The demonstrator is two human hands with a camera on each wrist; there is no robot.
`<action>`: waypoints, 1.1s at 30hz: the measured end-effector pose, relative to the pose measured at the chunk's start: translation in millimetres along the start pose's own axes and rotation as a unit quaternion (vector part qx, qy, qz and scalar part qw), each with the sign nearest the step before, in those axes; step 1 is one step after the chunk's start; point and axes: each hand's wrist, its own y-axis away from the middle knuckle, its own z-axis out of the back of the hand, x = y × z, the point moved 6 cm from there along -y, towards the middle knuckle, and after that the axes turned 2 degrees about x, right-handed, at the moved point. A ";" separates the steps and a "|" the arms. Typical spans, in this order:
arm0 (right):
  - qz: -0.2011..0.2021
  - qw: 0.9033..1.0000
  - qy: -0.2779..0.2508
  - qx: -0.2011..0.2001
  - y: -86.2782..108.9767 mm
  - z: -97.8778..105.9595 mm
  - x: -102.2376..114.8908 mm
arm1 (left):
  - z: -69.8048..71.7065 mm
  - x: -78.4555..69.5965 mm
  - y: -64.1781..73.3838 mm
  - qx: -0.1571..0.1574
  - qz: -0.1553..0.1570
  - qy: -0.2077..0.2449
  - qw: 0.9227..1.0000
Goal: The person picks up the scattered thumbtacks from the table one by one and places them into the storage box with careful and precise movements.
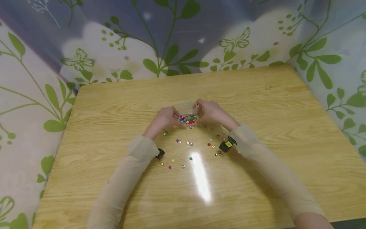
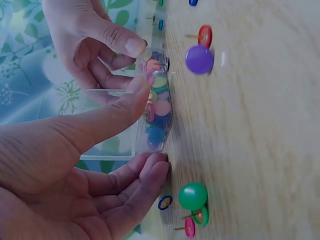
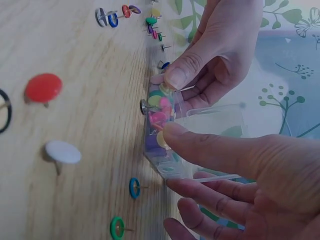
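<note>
A small clear plastic box (image 1: 182, 121) full of colored thumbtacks (image 1: 188, 119) stands on the wooden table, its hinged clear lid (image 1: 185, 107) raised at the back. My left hand (image 1: 166, 117) holds the box's left end, thumb at the front wall and fingers round the side. At the other end, my right hand (image 1: 211, 112) grips it in the same way. Through the clear wall in the left wrist view, mixed pink, yellow and blue tacks show in the box (image 2: 157, 142). A silver tack (image 3: 144, 107) lies close against the box front in the right wrist view.
Loose thumbtacks lie scattered on the table (image 1: 114, 111) between my forearms, among them a green one (image 1: 191, 158), a pink one (image 1: 170, 167) and a red one (image 3: 44, 88). Some have points upward or sideways. A patterned curtain or wall covering (image 1: 177, 41) borders the table's far edge.
</note>
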 end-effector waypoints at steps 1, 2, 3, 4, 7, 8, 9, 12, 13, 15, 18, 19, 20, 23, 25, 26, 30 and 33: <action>0.002 1.000 0.000 0.001 1.7 -0.3 -0.1 | -1.1 -0.6 0.9 0.001 0.002 0.002 1.000; 0.002 1.000 0.001 0.001 3.5 -0.5 -0.2 | -2.2 -1.2 1.7 0.002 0.004 0.005 1.000; 0.003 1.000 0.000 0.002 5.0 -0.9 -0.1 | -3.1 -2.0 2.8 0.002 0.005 0.006 1.000; 0.003 1.000 -0.001 0.002 6.5 -1.2 -0.1 | -3.9 -2.6 3.8 0.002 0.007 0.006 1.000; 0.005 1.000 0.001 0.000 10.3 -1.9 0.1 | -5.8 -4.0 6.4 0.003 0.008 0.007 1.000; 0.007 1.000 0.003 -0.001 11.4 -2.2 0.1 | -6.6 -4.5 7.2 0.003 0.007 0.006 1.000; 0.009 1.000 0.005 -0.001 12.5 -2.4 0.3 | -7.2 -5.0 8.0 0.004 0.006 0.004 1.000; 0.012 1.000 0.006 -0.004 16.3 -2.9 0.1 | -8.4 -7.3 9.5 0.003 -0.007 -0.010 1.000; 0.013 1.000 0.004 -0.004 17.5 -2.9 0.1 | -8.7 -7.9 10.1 0.002 -0.011 -0.016 1.000; 0.016 1.000 -0.001 -0.006 19.9 -2.9 0.1 | -9.1 -8.8 11.2 -0.001 -0.017 -0.026 1.000; 0.017 1.000 -0.009 -0.006 23.0 -2.9 -0.1 | -9.9 -9.8 12.8 -0.003 -0.023 -0.031 0.999; 0.019 1.000 -0.007 -0.007 23.9 -3.1 -0.1 | -10.6 -9.6 13.4 -0.002 -0.022 -0.028 0.999; 0.020 1.000 -0.007 -0.008 24.7 -3.4 -0.3 | -11.1 -10.0 14.0 -0.002 -0.022 -0.025 0.999; 0.022 1.000 -0.004 -0.007 26.9 -5.1 -1.1 | -12.9 -10.1 16.5 -0.002 -0.017 -0.005 1.000; 0.025 1.000 0.002 -0.007 28.7 -6.1 -1.3 | -14.3 -10.3 18.1 -0.002 -0.015 -0.002 1.000; 0.025 1.000 0.002 -0.007 29.5 -6.7 -1.5 | -14.9 -10.6 18.8 -0.002 -0.015 -0.003 1.000; 0.022 1.000 0.004 -0.004 33.6 -9.1 -2.5 | -17.8 -11.5 20.2 -0.003 -0.020 -0.020 1.000; 0.018 1.000 0.006 -0.005 36.7 -10.3 -4.2 | -20.0 -12.9 20.0 -0.003 -0.030 -0.034 0.999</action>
